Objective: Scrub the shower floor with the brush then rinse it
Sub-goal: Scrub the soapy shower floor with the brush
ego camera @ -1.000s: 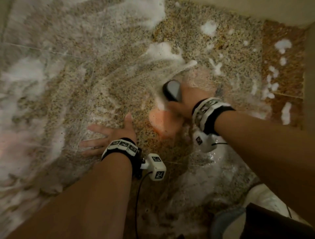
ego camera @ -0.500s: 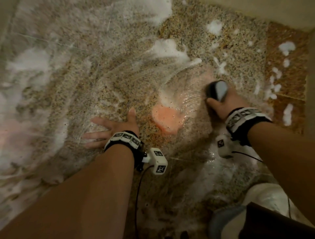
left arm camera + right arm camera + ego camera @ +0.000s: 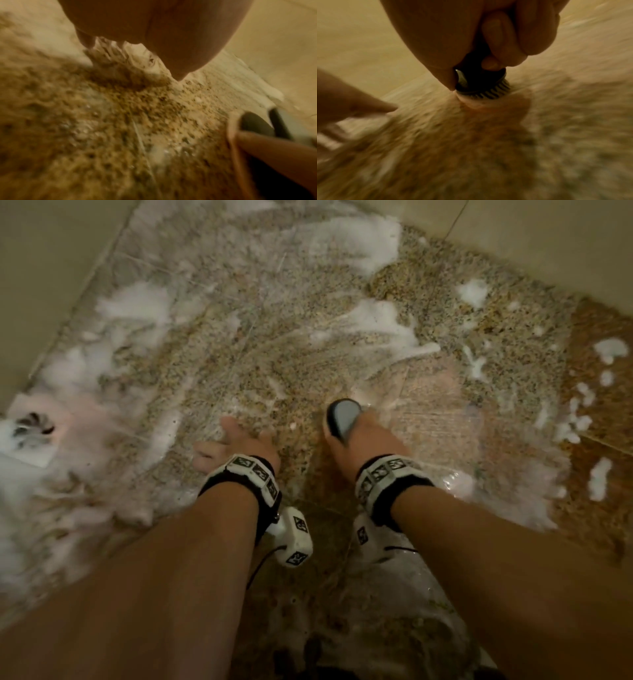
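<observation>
Speckled shower floor [image 3: 274, 364] lies foamy beneath us as our right hand [image 3: 363, 440] clamps the brush [image 3: 340, 417], bristles down beside our flat, spread left hand [image 3: 236, 446]; we judge scrubbing underway, calling next for strokes into untouched foam [image 3: 359, 241] before rinsing.

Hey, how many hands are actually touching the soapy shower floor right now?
1. The left hand rests flat on the speckled, foamy stone shower floor, fingers spread. The right hand grips the black-and-grey scrub brush, whose bristles meet the floor instead.
</observation>
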A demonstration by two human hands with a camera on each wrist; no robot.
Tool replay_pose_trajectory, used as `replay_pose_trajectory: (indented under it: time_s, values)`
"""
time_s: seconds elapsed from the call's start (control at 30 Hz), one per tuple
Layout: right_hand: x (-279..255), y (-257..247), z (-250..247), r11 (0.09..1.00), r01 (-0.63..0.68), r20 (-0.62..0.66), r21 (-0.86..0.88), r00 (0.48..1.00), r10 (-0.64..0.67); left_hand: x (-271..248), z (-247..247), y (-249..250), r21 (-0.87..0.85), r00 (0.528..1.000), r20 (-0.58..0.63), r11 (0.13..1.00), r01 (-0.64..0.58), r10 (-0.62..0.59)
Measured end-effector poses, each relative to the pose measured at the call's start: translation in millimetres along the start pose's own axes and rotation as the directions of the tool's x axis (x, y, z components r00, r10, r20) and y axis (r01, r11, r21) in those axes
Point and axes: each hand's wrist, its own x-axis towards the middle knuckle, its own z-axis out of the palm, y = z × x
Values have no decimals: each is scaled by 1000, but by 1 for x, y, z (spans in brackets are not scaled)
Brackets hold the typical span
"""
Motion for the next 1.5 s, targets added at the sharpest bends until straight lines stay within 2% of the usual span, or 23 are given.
replay_pose_trajectory:
  time_s: [0.07, 0.13, 0.2, 0.3, 0.37, 0.4, 0.47, 0.53, 0.6, 0.63, 0.7, 0.77, 0.83, 0.9, 0.93, 1.0, 1.07, 1.1, 1.2, 1.27, 1.33, 1.4, 1.5]
  values:
    - [-2, -25, 9, 986, 131, 88, -99, 989, -123, 5, -7, -19, 44, 996, -67, 998, -54, 57]
    - [0, -21, 2, 959, 242, 150, -147, 964, -220, 5, -12, -32, 55, 984, -131, 992, -113, 119]
    - [15, 5, -22, 950, 269, 106, -160, 961, -255, 7, -15, -46, 23, 972, -182, 989, -146, 148]
    - [47, 43, -64, 982, 33, -77, -185, 996, -48, 8, -19, -61, -64, 977, -181, 990, -124, 110]
    - [55, 37, -66, 977, -75, -116, -200, 992, 53, 11, -18, -71, -116, 982, -163, 987, -113, 93]
    - [52, 26, -57, 979, -40, -112, -200, 994, 17, 10, -16, -75, -127, 983, -159, 986, -108, 88]
    - [39, -2, -24, 974, 154, -65, -167, 984, -166, 8, -11, -80, -122, 983, -167, 988, -94, 73]
    - [8, -28, -2, 920, 353, 68, -168, 936, -347, 4, -7, -80, -112, 984, -173, 991, -72, 52]
    - [-2, -32, 0, 872, 417, 202, -257, 905, -374, 0, -6, -72, -94, 985, -165, 994, -58, 41]
    - [3, -25, -8, 862, 429, 211, -271, 900, -381, -1, -6, -69, -87, 987, -152, 995, -58, 44]
    - [29, 1, -38, 903, 338, 109, -265, 941, -320, 0, -7, -64, -84, 992, -114, 995, -58, 48]
    - [66, 34, -68, 957, 168, -33, -237, 983, -181, 5, -9, -63, -112, 995, -103, 993, -25, 14]
    - [91, 48, -87, 983, -36, -133, -181, 991, 12, 8, -12, -62, -176, 994, -98, 984, 40, -58]
    - [99, 38, -86, 980, -105, -135, -167, 987, 83, 9, -18, -58, -205, 992, -93, 976, 67, -87]
    - [95, 24, -81, 981, -54, -120, -185, 992, 32, 8, -21, -55, -209, 993, -88, 976, 60, -80]
    - [75, -9, -57, 965, 154, -67, -211, 983, -172, 10, -24, -49, -211, 995, -90, 977, 32, -52]
    - [50, -33, -27, 879, 418, 47, -231, 907, -419, 13, -24, -46, -212, 995, -89, 977, 26, -46]
    - [38, -38, -19, 861, 445, 102, -247, 895, -433, 15, -22, -44, -210, 995, -89, 977, 29, -48]
    - [26, -14, -28, 888, 367, 176, -278, 928, -329, 16, -21, -42, -191, 992, -109, 980, 47, -69]
    - [37, 26, -56, 934, 268, 80, -235, 963, -257, 15, -23, -43, -176, 991, -104, 982, 70, -89]
    - [68, 82, -86, 978, 97, -74, -186, 991, -112, 16, -24, -46, -171, 990, -81, 980, 101, -117]
    - [94, 121, -109, 990, -77, -226, -118, 973, 49, 16, -23, -49, -149, 990, -59, 982, 118, -128]
    - [116, 129, -122, 965, -260, -236, -35, 940, 245, 16, -22, -52, -88, 993, -56, 991, 102, -107]
